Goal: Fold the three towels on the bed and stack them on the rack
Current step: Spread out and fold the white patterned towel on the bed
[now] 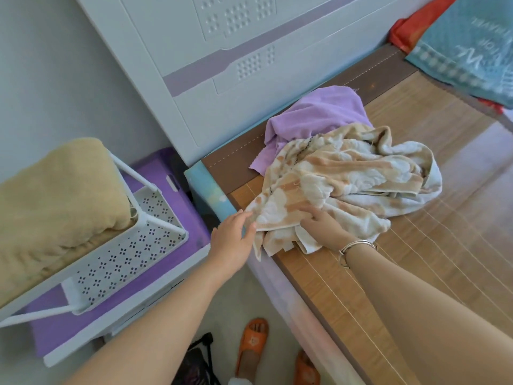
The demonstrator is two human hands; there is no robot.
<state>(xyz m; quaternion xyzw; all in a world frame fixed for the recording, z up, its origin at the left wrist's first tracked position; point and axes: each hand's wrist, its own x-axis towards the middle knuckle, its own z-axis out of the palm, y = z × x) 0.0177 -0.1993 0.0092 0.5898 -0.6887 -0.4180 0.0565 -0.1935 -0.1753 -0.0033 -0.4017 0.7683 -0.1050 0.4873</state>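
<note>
Item 1: beige-and-white patterned towel [347,176], crumpled, on bamboo mat [430,218] of bed, approx. frame centre. Near corner hangs a little over bed edge at 7 o'clock of the heap.

Item 2: purple towel [313,115], crumpled, at 11 o'clock of item 1, partly under it, against white headboard [222,65].

Item 3: yellow towel [55,204], folded, on top shelf of white perforated rack [133,254], frame 9 o'clock, well apart from bed.

L hand [233,240]: at 7 o'clock of patterned towel; thumb and fingers pinch its near corner edge. Grip closed on cloth.

R hand [322,223]: on same towel just right of L hand, fingers curled into the fabric, gripping it. Silver bangles [358,245] at wrist.

Other:
- teal printed cloth [472,45] over red fabric [410,26], frame 1–2 o'clock, far end of bed.
- purple-topped drawer unit [172,195] under/behind rack, btwn rack and bed.
- blue patterned mattress corner [205,190] showing at 9 o'clock of patterned towel.
- orange slippers [252,345], on floor, frame 6 o'clock; one whole, second cut by frame edge.
- dark bag [200,362] on floor beside slippers, partly out of view.
</note>
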